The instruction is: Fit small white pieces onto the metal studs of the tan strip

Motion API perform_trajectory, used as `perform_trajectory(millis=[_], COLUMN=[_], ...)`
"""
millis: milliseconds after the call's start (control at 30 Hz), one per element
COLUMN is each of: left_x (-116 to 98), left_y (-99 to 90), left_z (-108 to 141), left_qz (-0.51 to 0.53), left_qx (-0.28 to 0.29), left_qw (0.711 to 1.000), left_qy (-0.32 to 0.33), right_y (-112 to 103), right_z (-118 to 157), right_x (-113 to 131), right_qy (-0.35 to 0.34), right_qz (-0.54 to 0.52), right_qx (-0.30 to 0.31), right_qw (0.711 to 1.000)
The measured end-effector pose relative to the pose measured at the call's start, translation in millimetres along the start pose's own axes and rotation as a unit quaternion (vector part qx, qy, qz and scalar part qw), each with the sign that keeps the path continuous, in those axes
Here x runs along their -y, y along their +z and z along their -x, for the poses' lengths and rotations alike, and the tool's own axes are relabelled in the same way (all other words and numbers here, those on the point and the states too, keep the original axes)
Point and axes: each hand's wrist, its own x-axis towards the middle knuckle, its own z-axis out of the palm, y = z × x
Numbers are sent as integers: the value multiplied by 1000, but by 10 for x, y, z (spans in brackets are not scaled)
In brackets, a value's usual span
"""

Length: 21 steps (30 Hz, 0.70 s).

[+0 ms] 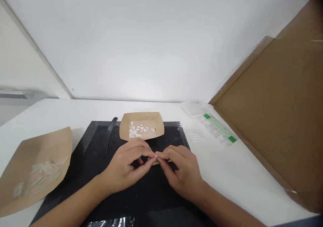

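Note:
Over the black mat (141, 193), my left hand (132, 161) and my right hand (180, 168) meet at their fingertips. Both are closed in a pinch around a tiny whitish, shiny piece (156, 157), too small to name. A bit of tan material shows beneath the fingers, mostly hidden by them. Just beyond my left hand stands a brown paper tray (122, 127) with many small white oval pieces (138, 129) in it.
A larger brown paper tray (50, 141) at the left holds clear plastic pieces (45, 176). A dark thin tool (109, 134) lies on the mat. To the right are white stickers (196, 138), a green-labelled clear strip (219, 128), a translucent lid (194, 107) and a cardboard panel (272, 102).

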Motion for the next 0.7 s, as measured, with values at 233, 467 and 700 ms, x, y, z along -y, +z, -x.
perform_trajectory(millis=[233,467,700], left_x=[-12,-69,-87], left_y=[-23,23,26], left_z=[-20,-37,-39], left_qz=[15,8,10], left_qx=[18,18,13], left_qw=[999,998,997], left_qy=[-25,-55,-73], right_y=[1,22,47], right_z=[-1,25,32], right_x=[57,117,153], right_qy=[19,40,19], right_qz=[6,48,121], right_qx=[-11,-15,-37], right_qw=[1000,998,992])
